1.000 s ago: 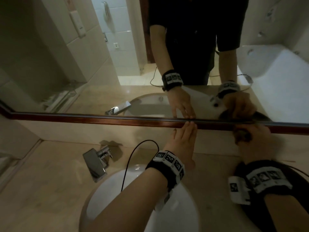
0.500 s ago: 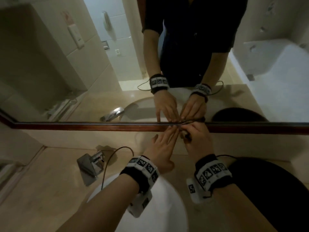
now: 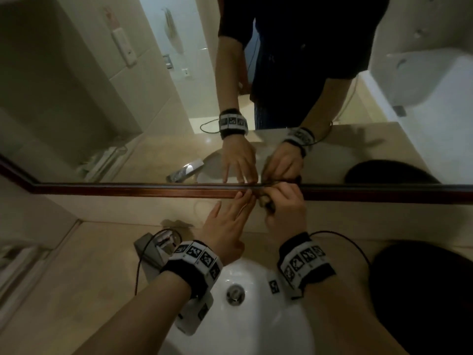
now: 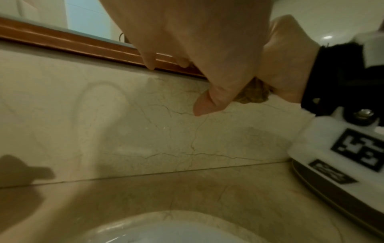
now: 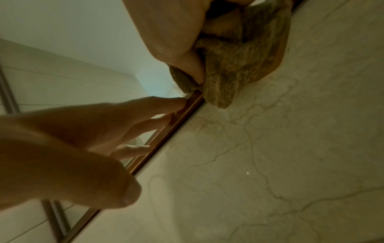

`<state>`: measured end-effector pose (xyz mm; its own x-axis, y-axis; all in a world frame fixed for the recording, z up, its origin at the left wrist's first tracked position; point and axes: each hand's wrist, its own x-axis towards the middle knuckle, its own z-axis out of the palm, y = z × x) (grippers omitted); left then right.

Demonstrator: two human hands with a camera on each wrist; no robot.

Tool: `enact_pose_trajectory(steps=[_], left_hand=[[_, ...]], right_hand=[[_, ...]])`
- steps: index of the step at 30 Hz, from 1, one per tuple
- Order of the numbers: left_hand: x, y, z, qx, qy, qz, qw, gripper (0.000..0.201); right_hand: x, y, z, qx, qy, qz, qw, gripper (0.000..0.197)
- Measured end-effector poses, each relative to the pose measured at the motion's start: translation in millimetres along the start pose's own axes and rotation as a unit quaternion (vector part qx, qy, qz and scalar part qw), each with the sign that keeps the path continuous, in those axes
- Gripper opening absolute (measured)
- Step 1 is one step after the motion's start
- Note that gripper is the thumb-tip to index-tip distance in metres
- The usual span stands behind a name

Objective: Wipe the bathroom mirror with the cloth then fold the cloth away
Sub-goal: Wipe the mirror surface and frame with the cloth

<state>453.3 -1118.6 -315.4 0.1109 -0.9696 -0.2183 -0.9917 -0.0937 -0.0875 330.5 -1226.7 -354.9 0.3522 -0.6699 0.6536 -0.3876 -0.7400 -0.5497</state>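
The mirror (image 3: 102, 98) has a brown wooden frame (image 3: 128, 188) along its bottom edge. My right hand (image 3: 275, 201) grips a bunched tan cloth (image 3: 266, 204) and holds it against that frame, just right of centre. In the right wrist view the cloth (image 5: 234, 69) is crumpled under my thumb and hangs over the frame (image 5: 166, 133) onto the marble wall. My left hand (image 3: 243, 201) lies right beside it, with straight fingers touching the frame. In the left wrist view its fingertips (image 4: 150, 65) rest on the wood, and the cloth (image 4: 254, 94) shows behind its thumb.
Below my hands a white sink basin (image 3: 256, 324) is set in the beige marble counter (image 3: 76, 290). A chrome tap (image 3: 153, 248) stands at its left. A large black object (image 3: 422, 290) sits on the counter at right. Cables trail from both wristbands.
My right hand has slid the cloth left along the mirror's bottom frame, from the far right to just beside my left hand. The left hand has stayed on the frame.
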Motion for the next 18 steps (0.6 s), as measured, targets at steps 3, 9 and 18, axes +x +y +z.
enact_pose_trajectory(steps=[3, 9, 18], left_hand=[[1.0, -10.6, 2.7, -0.009, 0.005, 0.027, 1.0, 0.108], [0.7, -10.8, 15.2, -0.037, 0.019, 0.052, 0.998, 0.114], [3.5, -23.0, 17.5, -0.052, 0.023, 0.105, 0.993, 0.043]], right_hand=[[-6.1, 9.1, -7.4, -0.028, -0.008, -0.025, 0.999, 0.039], [-10.7, 39.8, -56.0, -0.161, 0.085, 0.035, 0.983, 0.025], [3.4, -30.4, 31.4, -0.097, 0.025, 0.036, 0.994, 0.027]])
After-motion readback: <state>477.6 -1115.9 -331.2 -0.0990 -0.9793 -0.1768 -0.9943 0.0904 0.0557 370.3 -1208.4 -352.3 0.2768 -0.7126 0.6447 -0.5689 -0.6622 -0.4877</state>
